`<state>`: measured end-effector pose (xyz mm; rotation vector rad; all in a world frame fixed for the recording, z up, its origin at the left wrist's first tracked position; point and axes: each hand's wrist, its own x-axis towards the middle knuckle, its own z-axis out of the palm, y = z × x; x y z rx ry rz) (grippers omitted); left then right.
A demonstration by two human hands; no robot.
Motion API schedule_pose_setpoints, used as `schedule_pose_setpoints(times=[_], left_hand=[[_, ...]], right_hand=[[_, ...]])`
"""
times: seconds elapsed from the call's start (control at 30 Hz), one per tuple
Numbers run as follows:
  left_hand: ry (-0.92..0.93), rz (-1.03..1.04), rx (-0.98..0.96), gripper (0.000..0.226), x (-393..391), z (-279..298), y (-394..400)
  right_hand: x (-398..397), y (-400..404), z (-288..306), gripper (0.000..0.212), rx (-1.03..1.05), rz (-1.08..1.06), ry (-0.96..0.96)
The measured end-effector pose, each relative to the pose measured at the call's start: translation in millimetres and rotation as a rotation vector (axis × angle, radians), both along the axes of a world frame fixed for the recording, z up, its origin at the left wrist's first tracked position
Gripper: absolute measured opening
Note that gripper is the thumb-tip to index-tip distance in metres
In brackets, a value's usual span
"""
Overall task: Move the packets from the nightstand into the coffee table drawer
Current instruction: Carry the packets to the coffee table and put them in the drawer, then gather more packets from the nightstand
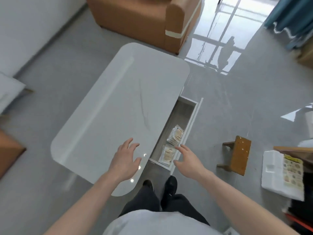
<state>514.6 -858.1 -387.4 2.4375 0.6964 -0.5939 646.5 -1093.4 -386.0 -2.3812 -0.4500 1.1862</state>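
Packets [171, 146] lie inside the open coffee table drawer [183, 111], bunched toward its near end: one loose stack at about the drawer's middle and another flat against the near wall. Their printing is too blurred to read, and how many are stacked cannot be told. The counter [118, 106], a white slab with rounded corners, overhangs the drawer's inner side and hides that part of it. The right hand [188, 158] hovers at the drawer's near corner, grip spread and empty, its fingertips just above the nearest packet; whether they touch it cannot be told. The left hand [125, 158] floats over the counter's near edge, grip also spread, holding nothing. Both forearms are cut off by the lower frame. No nightstand can be made out with certainty.
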Motion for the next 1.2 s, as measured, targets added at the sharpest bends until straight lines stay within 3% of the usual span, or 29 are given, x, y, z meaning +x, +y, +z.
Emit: schedule_pose_setpoints(times=[0.4, 0.7, 0.87, 1.2], left_hand=[[-0.178, 0.364, 0.083, 0.066, -219, 80, 106], [-0.120, 0.475, 0.227, 0.070, -404, 106, 255], [-0.154, 0.500, 0.245, 0.069, -434, 125, 328], [-0.183, 0.580, 0.348, 0.069, -444, 153, 492]], right_hand=[[-135, 186, 71, 0.069, 0.085, 0.444, -0.173], [-287, 370, 92, 0.072, 0.164, 0.609, -0.186], [-319, 447, 115, 0.072, 0.222, 0.665, -0.218], [-310, 629, 136, 0.072, 0.270, 0.772, -0.250]])
